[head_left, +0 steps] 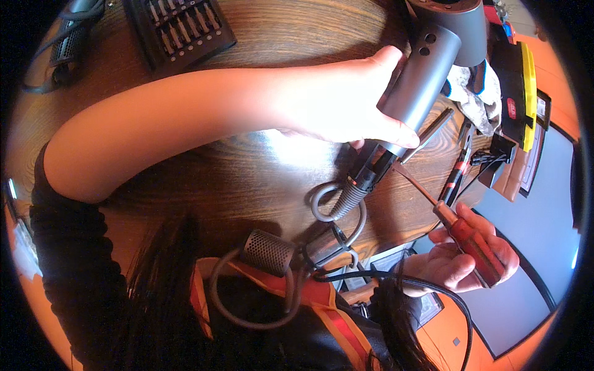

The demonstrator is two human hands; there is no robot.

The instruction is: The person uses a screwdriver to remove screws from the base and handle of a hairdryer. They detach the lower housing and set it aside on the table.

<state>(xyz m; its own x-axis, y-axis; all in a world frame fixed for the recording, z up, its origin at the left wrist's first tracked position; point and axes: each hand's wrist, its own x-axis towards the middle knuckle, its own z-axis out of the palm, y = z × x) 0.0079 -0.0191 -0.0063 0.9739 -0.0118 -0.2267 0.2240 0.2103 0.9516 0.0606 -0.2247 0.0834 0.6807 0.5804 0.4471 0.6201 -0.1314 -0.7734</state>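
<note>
My left hand (346, 102) grips the grey handle of a hair dryer (430, 68), which stands tilted over the wooden table (260, 37). Wiring and a grey ribbed cable sleeve (349, 199) hang out of the handle's lower end. My right hand (461, 260) holds a screwdriver with a red handle (473, 244); its thin shaft points up-left to the open base of the dryer handle. A perforated grey filter cage (267, 251) sits on the cable near my chest.
A black case of screwdriver bits (179, 28) lies at the top left. Pliers with red grips (456, 170), a grey metal bar (428, 133), a crumpled cloth (479, 93) and a yellow-black tool (520, 93) lie at the right. Black cable (433, 290) loops below.
</note>
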